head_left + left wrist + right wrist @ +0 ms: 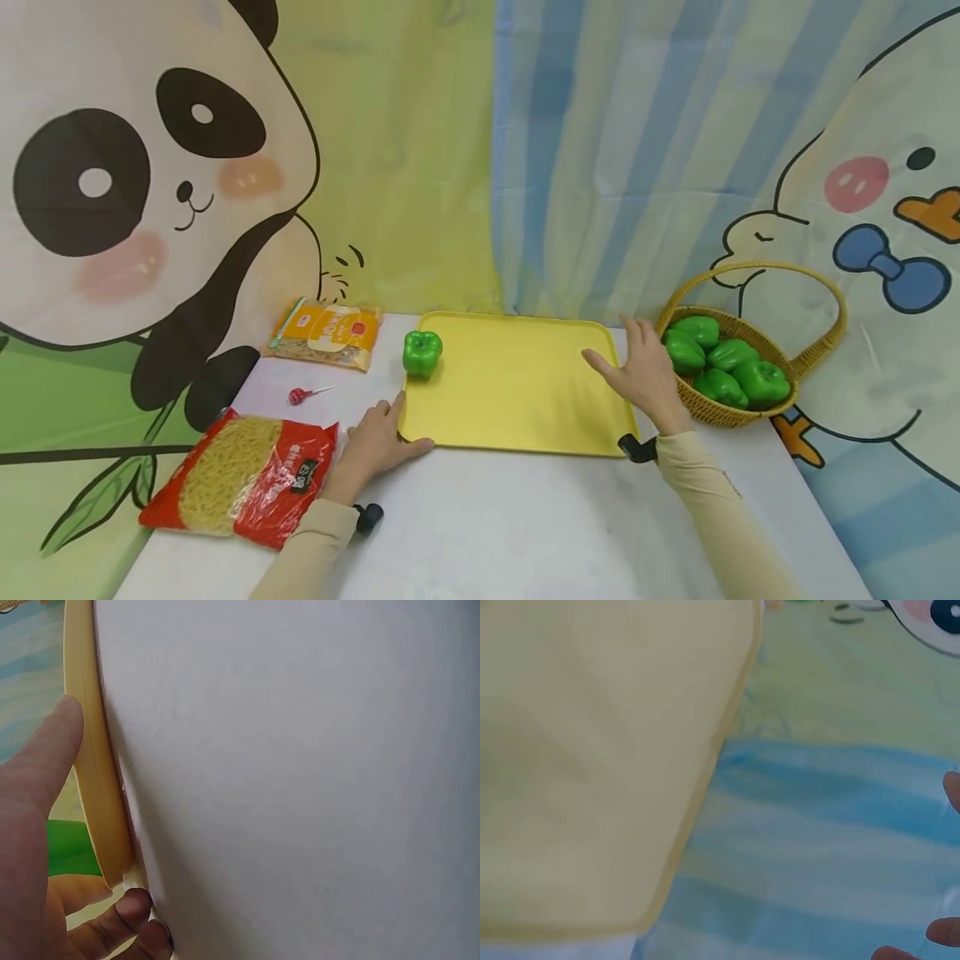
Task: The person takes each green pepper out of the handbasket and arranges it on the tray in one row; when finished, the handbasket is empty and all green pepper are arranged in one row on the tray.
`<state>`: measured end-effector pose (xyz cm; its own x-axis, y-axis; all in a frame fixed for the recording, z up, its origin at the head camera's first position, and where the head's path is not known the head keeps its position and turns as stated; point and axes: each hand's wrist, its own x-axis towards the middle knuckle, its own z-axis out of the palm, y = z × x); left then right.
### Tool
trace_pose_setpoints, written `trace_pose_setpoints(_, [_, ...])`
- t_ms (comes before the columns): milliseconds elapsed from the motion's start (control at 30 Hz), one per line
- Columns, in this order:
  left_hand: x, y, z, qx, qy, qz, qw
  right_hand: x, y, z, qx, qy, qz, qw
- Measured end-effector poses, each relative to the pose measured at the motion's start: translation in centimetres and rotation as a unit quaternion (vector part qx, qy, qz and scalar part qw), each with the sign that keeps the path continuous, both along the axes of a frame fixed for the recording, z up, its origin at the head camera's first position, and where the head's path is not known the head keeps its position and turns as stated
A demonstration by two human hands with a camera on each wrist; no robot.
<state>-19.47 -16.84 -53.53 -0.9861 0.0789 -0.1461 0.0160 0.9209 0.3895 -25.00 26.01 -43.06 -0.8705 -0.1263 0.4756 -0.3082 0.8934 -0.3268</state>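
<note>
A yellow tray point(517, 383) lies on the white table, one green bell pepper point(422, 353) standing at its left edge. My left hand point(377, 440) grips the tray's near left corner. Up close in the left wrist view, its thumb point(56, 746) rests against the tray's rim point(94, 750) and the other fingertips are bent in at the corner. Above the tray's right edge, my right hand point(643, 373) is spread with nothing in it. Beside that hand stands a wicker basket point(708, 408) holding several green bell peppers point(731, 357).
On the left lie a red bag of pasta point(247, 475), a lollipop point(300, 395) and an orange food packet point(326, 333). A printed curtain point(420, 150) hangs behind the table. The basket's tall handle point(757, 267) arches over the peppers.
</note>
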Motion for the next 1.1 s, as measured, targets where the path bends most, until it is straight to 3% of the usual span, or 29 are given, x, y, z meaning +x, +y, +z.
trace_pose_setpoints(100, [-0.1,0.0,0.0,-0.001,0.004,0.001,1.0000,0.4,3.4,0.8,-0.006,0.008,-0.021,1.000])
trace_pose_setpoints(233, [-0.2,0.2,0.0,0.001,0.006,-0.005,1.0000,1.3,8.0,1.3,-0.022,-0.024,-0.070,0.997])
trace_pose_setpoints(367, [-0.3,0.2,0.1,-0.002,0.000,-0.008,1.0000,1.7,12.2,0.8,-0.032,-0.068,-0.113,0.991])
trace_pose_setpoints(533, [-0.2,0.1,0.1,-0.007,-0.004,0.001,1.0000,0.8,15.6,-0.4,-0.017,-0.135,-0.134,0.982])
trace_pose_setpoints(700, [-0.2,0.0,0.1,-0.003,-0.007,0.002,1.0000,-0.3,17.3,-1.2,0.008,-0.174,-0.139,0.975])
trace_pose_setpoints(1100, [-0.1,0.1,0.3,-0.003,-0.010,0.009,0.9999,-3.8,17.2,-1.8,0.037,-0.187,-0.104,0.976])
